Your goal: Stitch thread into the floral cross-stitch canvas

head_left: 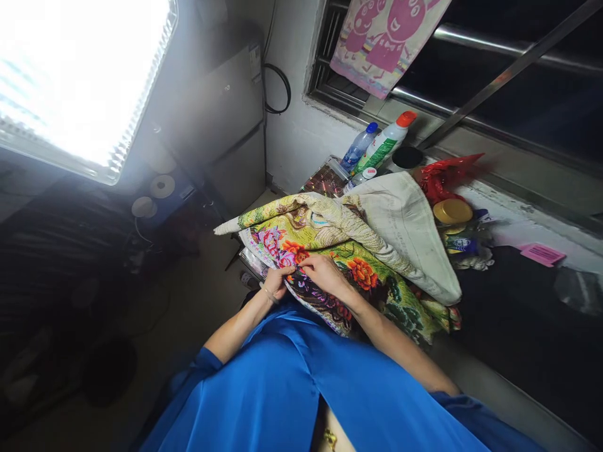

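Observation:
A large embroidered cloth (362,274) with orange, pink and purple flowers lies bunched over the table in front of me. Its pale plain back (400,226) is folded over on the right. My left hand (276,284) pinches the cloth's near edge between thumb and fingers. Close beside it, my right hand (326,274) rests over the dark flowered part with its thumb and fingertips pressed together. Whatever sits between those fingertips is too small to make out.
Behind the cloth stand a blue-capped bottle (358,147) and a white bottle with an orange cap (384,144). A red plastic bag (445,176) and a gold-lidded jar (453,212) are to the right. A bright lamp (80,81) hangs upper left; a fridge (221,119) stands behind.

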`<action>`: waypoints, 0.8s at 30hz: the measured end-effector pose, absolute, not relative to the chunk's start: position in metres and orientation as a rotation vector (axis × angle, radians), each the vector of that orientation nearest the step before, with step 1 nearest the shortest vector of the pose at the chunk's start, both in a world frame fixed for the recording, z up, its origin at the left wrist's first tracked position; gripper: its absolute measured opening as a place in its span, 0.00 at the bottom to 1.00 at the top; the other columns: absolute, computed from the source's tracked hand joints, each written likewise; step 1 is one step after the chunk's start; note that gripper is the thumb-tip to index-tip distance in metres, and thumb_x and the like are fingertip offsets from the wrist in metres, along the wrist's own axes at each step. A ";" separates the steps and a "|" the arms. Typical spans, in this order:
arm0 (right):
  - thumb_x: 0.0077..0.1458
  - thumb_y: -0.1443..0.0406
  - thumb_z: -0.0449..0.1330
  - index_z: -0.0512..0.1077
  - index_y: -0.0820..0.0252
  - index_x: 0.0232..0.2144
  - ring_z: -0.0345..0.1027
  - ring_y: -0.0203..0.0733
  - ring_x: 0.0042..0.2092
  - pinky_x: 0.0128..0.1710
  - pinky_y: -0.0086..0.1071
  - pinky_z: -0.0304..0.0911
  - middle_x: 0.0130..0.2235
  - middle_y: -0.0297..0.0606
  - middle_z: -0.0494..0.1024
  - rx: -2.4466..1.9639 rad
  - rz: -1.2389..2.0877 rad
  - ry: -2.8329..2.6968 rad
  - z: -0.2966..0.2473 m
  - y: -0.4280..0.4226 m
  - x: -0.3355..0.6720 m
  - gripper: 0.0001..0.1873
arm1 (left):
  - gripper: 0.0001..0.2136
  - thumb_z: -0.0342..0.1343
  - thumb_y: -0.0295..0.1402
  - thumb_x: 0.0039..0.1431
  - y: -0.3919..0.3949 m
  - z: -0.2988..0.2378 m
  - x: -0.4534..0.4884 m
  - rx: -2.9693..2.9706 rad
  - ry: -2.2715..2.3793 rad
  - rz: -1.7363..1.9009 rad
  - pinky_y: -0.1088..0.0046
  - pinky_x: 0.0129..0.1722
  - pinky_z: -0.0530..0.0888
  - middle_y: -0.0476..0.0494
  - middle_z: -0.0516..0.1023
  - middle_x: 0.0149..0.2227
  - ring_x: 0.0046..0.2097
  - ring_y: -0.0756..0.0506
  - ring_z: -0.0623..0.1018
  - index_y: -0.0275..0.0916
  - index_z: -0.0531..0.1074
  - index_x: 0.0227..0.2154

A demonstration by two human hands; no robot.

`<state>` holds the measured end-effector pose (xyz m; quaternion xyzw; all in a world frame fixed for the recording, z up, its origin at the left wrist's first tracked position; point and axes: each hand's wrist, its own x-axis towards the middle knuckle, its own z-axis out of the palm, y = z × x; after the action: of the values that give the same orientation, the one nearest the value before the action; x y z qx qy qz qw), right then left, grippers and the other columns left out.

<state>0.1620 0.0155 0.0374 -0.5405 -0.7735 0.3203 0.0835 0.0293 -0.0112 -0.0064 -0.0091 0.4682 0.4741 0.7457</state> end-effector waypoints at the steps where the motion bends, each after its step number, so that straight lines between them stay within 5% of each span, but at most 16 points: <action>1: 0.51 0.72 0.54 0.80 0.58 0.32 0.73 0.41 0.34 0.36 0.31 0.64 0.32 0.40 0.80 -1.624 0.937 -2.333 0.039 0.015 0.161 0.15 | 0.18 0.67 0.21 0.26 -0.011 -0.006 0.029 -0.023 1.025 1.039 0.62 0.46 0.72 0.45 0.79 0.26 0.40 0.39 0.79 0.36 0.72 0.27; 17: 0.52 0.73 0.51 0.77 0.63 0.33 0.70 0.41 0.38 0.39 0.30 0.60 0.35 0.43 0.78 -1.876 0.843 -2.317 0.048 -0.005 0.148 0.14 | 0.14 0.69 0.25 0.22 -0.008 -0.005 0.035 0.001 1.136 1.025 0.64 0.39 0.73 0.48 0.72 0.15 0.33 0.40 0.78 0.35 0.69 0.16; 24: 0.51 0.73 0.52 0.77 0.61 0.31 0.70 0.40 0.35 0.37 0.29 0.60 0.33 0.41 0.79 -1.857 0.885 -2.205 0.044 -0.003 0.151 0.13 | 0.16 0.68 0.24 0.23 -0.010 -0.006 0.035 0.001 1.112 1.054 0.63 0.39 0.72 0.47 0.73 0.18 0.36 0.39 0.78 0.35 0.69 0.20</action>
<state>0.1510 -0.0029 0.0440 -0.6145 -0.7298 0.2928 0.0632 0.0351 -0.0100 -0.0058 0.0006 0.5031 0.4770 0.7207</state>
